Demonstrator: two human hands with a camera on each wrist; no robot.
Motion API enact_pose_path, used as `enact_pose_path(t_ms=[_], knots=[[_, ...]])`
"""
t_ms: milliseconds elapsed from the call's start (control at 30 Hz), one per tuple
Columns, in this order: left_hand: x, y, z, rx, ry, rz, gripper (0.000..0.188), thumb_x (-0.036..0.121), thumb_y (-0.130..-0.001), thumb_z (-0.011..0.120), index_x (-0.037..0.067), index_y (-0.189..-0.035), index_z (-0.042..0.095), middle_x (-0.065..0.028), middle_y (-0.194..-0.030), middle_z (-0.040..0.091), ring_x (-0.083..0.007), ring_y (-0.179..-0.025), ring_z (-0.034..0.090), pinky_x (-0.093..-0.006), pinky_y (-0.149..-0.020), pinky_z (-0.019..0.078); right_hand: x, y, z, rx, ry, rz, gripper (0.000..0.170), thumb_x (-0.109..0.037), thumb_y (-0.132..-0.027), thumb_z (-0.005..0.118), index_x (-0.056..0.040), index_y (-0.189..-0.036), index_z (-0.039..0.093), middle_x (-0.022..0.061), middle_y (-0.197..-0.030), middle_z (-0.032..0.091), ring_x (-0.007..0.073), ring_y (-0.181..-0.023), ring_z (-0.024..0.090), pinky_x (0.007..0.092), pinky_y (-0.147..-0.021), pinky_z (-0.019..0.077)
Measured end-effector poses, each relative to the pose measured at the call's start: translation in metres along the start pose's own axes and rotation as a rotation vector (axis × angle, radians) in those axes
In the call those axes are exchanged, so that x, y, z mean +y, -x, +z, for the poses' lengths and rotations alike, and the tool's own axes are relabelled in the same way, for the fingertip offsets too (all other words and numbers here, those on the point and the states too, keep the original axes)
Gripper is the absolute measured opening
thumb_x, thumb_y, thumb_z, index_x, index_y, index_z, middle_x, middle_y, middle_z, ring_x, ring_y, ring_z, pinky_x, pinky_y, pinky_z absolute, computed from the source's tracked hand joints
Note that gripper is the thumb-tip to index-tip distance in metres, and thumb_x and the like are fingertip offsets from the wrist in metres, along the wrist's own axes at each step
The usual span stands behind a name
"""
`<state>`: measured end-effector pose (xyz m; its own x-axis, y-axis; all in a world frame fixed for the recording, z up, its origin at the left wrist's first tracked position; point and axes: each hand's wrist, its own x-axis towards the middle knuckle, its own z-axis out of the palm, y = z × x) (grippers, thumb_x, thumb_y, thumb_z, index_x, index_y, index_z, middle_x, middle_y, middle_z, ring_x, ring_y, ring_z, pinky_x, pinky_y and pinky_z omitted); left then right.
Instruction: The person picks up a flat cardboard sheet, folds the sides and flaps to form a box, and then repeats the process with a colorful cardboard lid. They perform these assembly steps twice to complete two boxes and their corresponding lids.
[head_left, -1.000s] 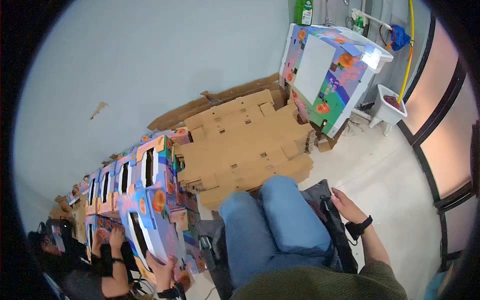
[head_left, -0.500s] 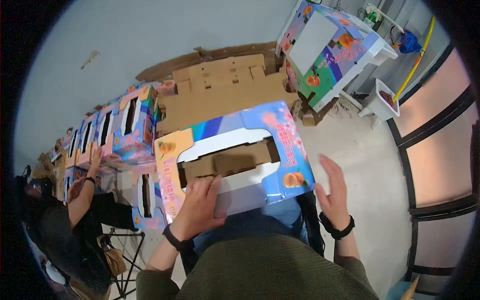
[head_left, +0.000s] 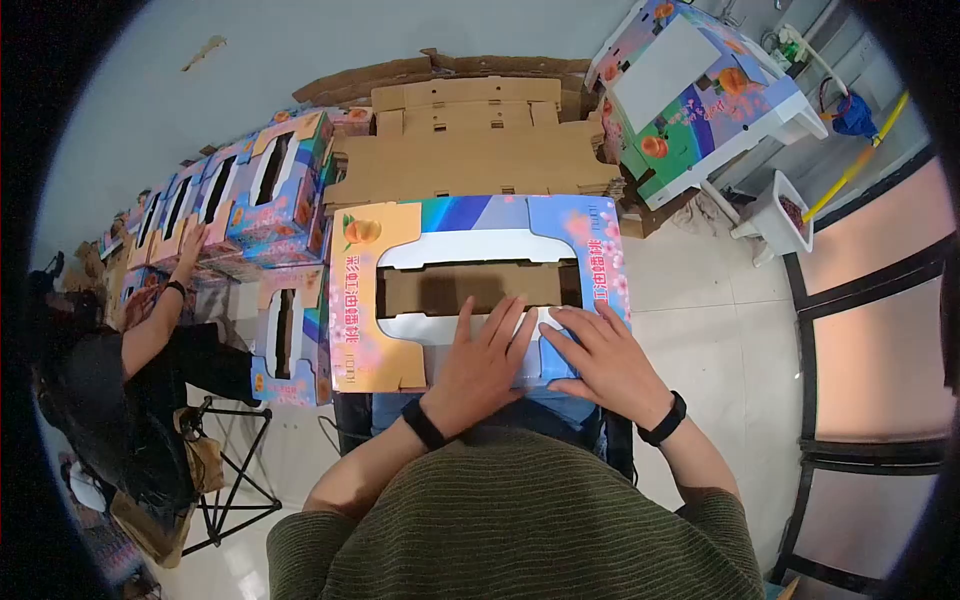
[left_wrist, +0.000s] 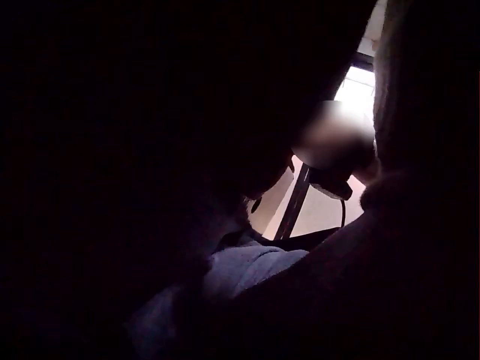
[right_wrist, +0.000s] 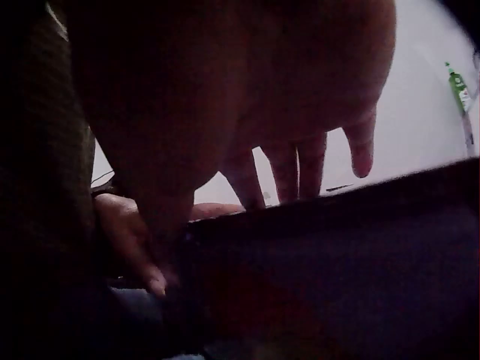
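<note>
A printed cardboard fruit box [head_left: 395, 355] lies across the lap with its slotted face up. Peach pictures and pink lettering mark its two ends, and brown cardboard shows inside the long opening. My left hand [head_left: 478, 368] rests on the near panel with fingers spread, their tips at the slot's near edge. Beside it my right hand [head_left: 618, 368] lies flat on the same panel, its thumb at the box's near edge. In the right wrist view the fingers [right_wrist: 281, 172] stretch straight over the box's top. The left wrist view is mostly dark.
Flattened brown cardboard [head_left: 470, 160] is stacked beyond the box. Similar boxes [head_left: 275, 190] are piled at the left, where another person's arm [head_left: 160, 325] reaches in beside a folding stool [head_left: 235, 480]. At the right stand a box-covered sink [head_left: 690, 110] and a white basin [head_left: 780, 215].
The box has come from the left pile onto the lap and been squared up. My right hand has moved from the right side onto its top; my left hand has shifted right, fingers straighter.
</note>
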<state>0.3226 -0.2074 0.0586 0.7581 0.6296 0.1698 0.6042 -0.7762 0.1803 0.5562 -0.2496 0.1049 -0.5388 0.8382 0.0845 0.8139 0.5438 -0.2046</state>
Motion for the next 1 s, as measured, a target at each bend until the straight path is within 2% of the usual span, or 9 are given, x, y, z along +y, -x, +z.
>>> enact_pose_path(t_ms=[167, 467, 767, 867, 1000], knots=[[-0.003, -0.004, 0.011, -0.011, 0.008, -0.013, 0.106, 0.053, -0.075, 0.082, 0.001, -0.154, 0.032, -0.019, -0.159, 0.035, -0.0313, -0.148, 0.034, -0.0623, -0.116, 0.0293, 0.008, -0.003, 0.009, -0.026, -0.001, -0.051, 0.071, -0.045, -0.083, 0.074, -0.0083, -0.141, 0.054, 0.0126, -0.132, 0.056, 0.0315, -0.126, 0.053, 0.0539, -0.116, 0.0344], [-0.005, -0.009, 0.01, -0.063, -0.006, -0.025, 0.103, 0.054, -0.078, 0.079, 0.001, -0.153, 0.034, -0.0192, -0.158, 0.037, -0.0311, -0.147, 0.037, -0.0615, -0.115, 0.0307, 0.016, -0.015, 0.006, -0.033, -0.005, -0.151, 0.068, -0.042, -0.079, 0.078, -0.0089, -0.134, 0.057, 0.0119, -0.117, 0.056, 0.0321, -0.115, 0.055, 0.0541, -0.115, 0.0367], [-0.007, -0.009, 0.011, -0.048, 0.011, -0.028, 0.099, 0.054, -0.081, 0.076, 0.0, -0.153, 0.036, -0.019, -0.157, 0.039, -0.0293, -0.148, 0.036, -0.0604, -0.116, 0.0291, 0.018, -0.015, 0.01, 0.019, -0.041, -0.182, 0.065, -0.04, -0.081, 0.077, -0.0058, -0.132, 0.056, 0.0147, -0.115, 0.057, 0.0351, -0.112, 0.056, 0.0518, -0.114, 0.0407], [-0.006, -0.009, 0.008, -0.063, 0.003, -0.023, 0.098, 0.055, -0.082, 0.076, 0.0, -0.153, 0.036, -0.0189, -0.158, 0.039, -0.0293, -0.148, 0.037, -0.0595, -0.116, 0.0294, 0.016, -0.013, 0.012, 0.025, -0.001, -0.18, 0.066, -0.035, -0.079, 0.079, -0.003, -0.133, 0.056, 0.0153, -0.119, 0.057, 0.0358, -0.116, 0.055, 0.048, -0.112, 0.0432], [-0.008, -0.008, 0.007, -0.065, 0.011, -0.022, 0.099, 0.054, -0.081, 0.077, 0.0, -0.153, 0.036, -0.0182, -0.159, 0.038, -0.0287, -0.148, 0.036, -0.0583, -0.116, 0.0296, 0.018, -0.008, 0.004, 0.038, -0.065, -0.168, 0.071, -0.033, -0.079, 0.08, -0.0021, -0.137, 0.053, 0.0165, -0.12, 0.057, 0.0368, -0.117, 0.055, 0.047, -0.108, 0.0452]])
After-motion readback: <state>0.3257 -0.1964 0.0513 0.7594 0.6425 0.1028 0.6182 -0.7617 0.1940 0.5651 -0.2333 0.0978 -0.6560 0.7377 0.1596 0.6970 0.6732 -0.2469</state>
